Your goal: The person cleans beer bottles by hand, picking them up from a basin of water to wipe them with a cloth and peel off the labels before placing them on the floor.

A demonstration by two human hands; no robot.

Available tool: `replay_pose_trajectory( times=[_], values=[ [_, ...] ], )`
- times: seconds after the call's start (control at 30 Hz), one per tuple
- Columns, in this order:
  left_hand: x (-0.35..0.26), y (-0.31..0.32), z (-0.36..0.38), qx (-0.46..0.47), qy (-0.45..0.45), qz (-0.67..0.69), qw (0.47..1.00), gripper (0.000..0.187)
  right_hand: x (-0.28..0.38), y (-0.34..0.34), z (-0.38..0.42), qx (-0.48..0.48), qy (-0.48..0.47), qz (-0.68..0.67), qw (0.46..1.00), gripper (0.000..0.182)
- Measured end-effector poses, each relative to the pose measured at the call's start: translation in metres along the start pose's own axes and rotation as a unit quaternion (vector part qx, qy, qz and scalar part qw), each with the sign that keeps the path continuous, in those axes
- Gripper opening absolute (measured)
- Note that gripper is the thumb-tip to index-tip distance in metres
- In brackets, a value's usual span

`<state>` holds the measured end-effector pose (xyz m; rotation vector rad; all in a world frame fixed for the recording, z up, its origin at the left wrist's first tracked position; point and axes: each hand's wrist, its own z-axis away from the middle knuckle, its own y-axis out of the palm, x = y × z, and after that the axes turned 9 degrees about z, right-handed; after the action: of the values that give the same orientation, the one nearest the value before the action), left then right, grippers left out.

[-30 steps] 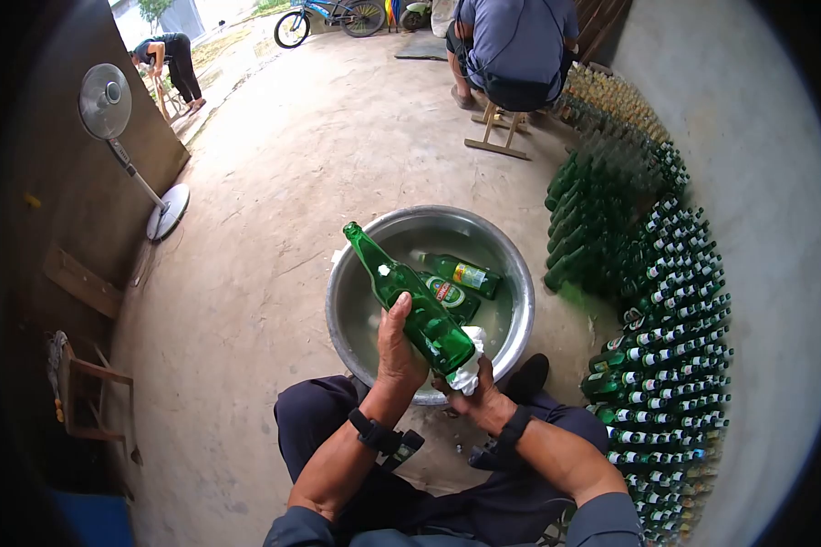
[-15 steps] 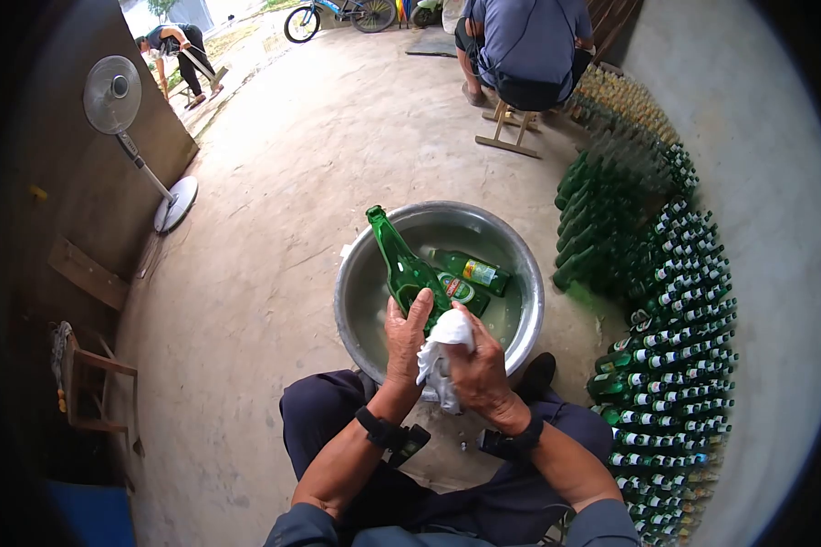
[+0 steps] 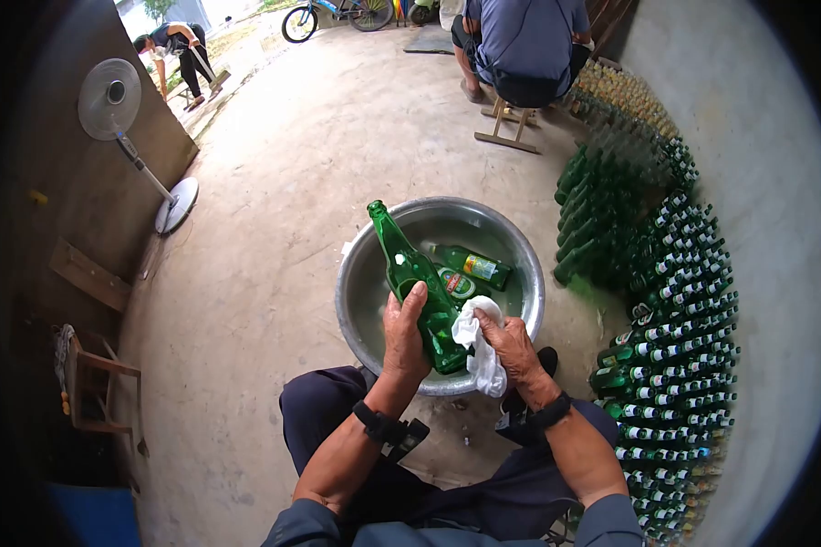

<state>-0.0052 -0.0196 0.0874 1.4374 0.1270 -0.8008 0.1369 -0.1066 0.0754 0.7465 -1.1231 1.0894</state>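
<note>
In my left hand (image 3: 405,335) is a green glass bottle (image 3: 418,283), tilted with its neck pointing up and away to the left, over a metal basin (image 3: 531,321). My fingers are closed round its lower body, and no label shows on it. My right hand (image 3: 513,348) grips a crumpled white cloth (image 3: 482,342) beside the bottle's base. Two labelled green bottles lie in the basin's cloudy water: one bottle (image 3: 481,267) with a yellow and white label, and another bottle (image 3: 459,283) partly hidden behind the held one.
Rows of green bottles (image 3: 675,351) line the wall on the right. A standing fan (image 3: 111,96) and a wooden stool (image 3: 105,365) are on the left. A seated person (image 3: 524,46) is ahead, and another person (image 3: 187,55) bends over outside near a blue bicycle (image 3: 337,11).
My right hand and the cloth have moved right and slightly down from the bottle's body, uncovering its base. My left hand keeps its hold on the bottle.
</note>
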Motion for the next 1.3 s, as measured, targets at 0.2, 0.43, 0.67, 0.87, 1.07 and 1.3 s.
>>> replay_pose_trajectory(
  times=[0.2,0.43,0.67,0.87,1.07,1.3],
  values=[
    [-0.006,-0.002,0.003,0.029,0.03,-0.051,0.998,0.037,0.007,-0.004,0.008,0.133,0.013,-0.039,0.99,0.039],
    [-0.018,0.004,0.005,0.038,0.058,-0.082,0.994,0.036,0.002,-0.008,0.004,0.2,-0.037,0.002,0.979,0.03],
    [-0.019,0.006,0.005,0.032,0.109,-0.157,0.981,0.035,0.011,-0.008,0.008,0.206,-0.066,0.024,0.976,0.061],
    [-0.02,0.008,0.004,0.032,0.104,-0.147,0.983,0.034,0.014,-0.008,0.011,0.176,-0.054,0.02,0.983,0.059],
    [-0.021,0.002,-0.003,0.009,0.083,-0.09,0.992,0.035,0.001,-0.003,0.004,0.008,-0.077,-0.058,0.995,0.048],
    [-0.015,0.0,-0.004,-0.02,0.068,-0.068,0.995,0.032,0.006,0.013,0.011,-0.059,-0.129,0.14,0.98,0.041]
  ],
)
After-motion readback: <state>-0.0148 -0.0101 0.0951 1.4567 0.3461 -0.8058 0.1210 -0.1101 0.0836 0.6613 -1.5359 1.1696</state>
